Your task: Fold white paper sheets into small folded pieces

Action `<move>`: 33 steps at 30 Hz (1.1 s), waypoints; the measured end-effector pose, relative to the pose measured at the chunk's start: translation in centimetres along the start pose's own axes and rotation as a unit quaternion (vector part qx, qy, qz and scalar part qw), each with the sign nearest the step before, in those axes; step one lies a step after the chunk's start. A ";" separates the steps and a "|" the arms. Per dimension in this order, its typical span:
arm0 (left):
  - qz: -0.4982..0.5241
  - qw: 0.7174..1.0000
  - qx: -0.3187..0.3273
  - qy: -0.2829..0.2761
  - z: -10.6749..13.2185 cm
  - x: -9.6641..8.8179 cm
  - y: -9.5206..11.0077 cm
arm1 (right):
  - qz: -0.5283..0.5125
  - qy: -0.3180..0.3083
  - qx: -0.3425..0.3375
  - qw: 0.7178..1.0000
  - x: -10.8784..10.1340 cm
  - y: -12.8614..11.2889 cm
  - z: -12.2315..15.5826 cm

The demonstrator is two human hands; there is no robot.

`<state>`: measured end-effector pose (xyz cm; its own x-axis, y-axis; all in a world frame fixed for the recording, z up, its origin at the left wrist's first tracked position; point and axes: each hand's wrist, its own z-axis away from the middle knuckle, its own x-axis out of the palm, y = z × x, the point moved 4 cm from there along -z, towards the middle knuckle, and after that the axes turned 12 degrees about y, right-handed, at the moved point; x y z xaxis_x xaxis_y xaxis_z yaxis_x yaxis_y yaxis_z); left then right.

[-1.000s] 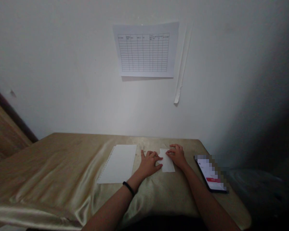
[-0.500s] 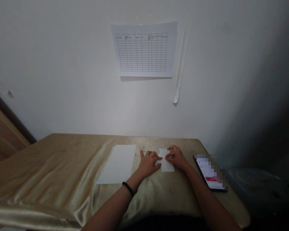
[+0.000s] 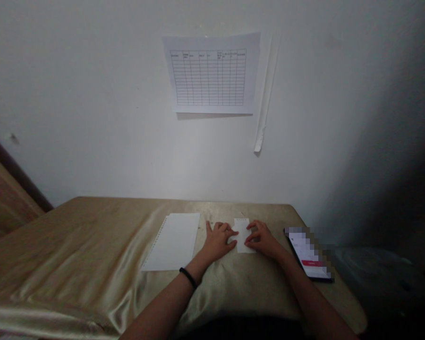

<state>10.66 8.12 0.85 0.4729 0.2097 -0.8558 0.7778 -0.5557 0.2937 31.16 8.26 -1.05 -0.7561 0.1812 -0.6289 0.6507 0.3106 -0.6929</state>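
A small folded-looking piece of white paper (image 3: pixel 242 242) lies on the gold cloth, a row of punched holes along its far edge. My left hand (image 3: pixel 217 241) rests at its left side, fingers spread, with the thumb and index fingertips on or beside the paper's left edge. From the other side, my right hand (image 3: pixel 264 239) arches over the right edge, its fingers apart and the fingertips lightly on the paper. Left of both hands are larger white loose-leaf sheets (image 3: pixel 173 242), with holes down their left edge.
A phone (image 3: pixel 310 262) with a lit, partly blurred screen lies near the right edge of the cloth-covered table (image 3: pixel 102 245). Behind it rises a white wall (image 3: pixel 109 141) bearing a printed table sheet (image 3: pixel 212 78) and a peeling strip (image 3: pixel 264 108).
My right hand has shifted slightly toward me and right, and its fingers have spread from a closer pinch, uncovering more paper. My left hand stays in place.
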 end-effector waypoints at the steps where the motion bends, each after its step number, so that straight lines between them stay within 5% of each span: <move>1: -0.001 1.000 -0.002 -0.003 0.0 0.0 0.0 | -0.006 -0.002 0.002 1.000 -0.1 -0.1 0.2; 15: -0.006 1.000 -0.011 -0.003 0.0 0.0 0.1 | -0.016 -0.050 -0.022 0.998 -0.6 -1.0 1.9; 33: 0.001 1.000 -0.007 -0.006 -0.1 0.0 -0.1 | 0.022 0.103 0.010 0.994 0.5 0.5 0.6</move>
<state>10.66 8.28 0.85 0.4698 0.1983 -0.8602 0.7824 -0.5448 0.3017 31.22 7.93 -1.93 -0.7245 0.3817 -0.5740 0.6826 0.2810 -0.6747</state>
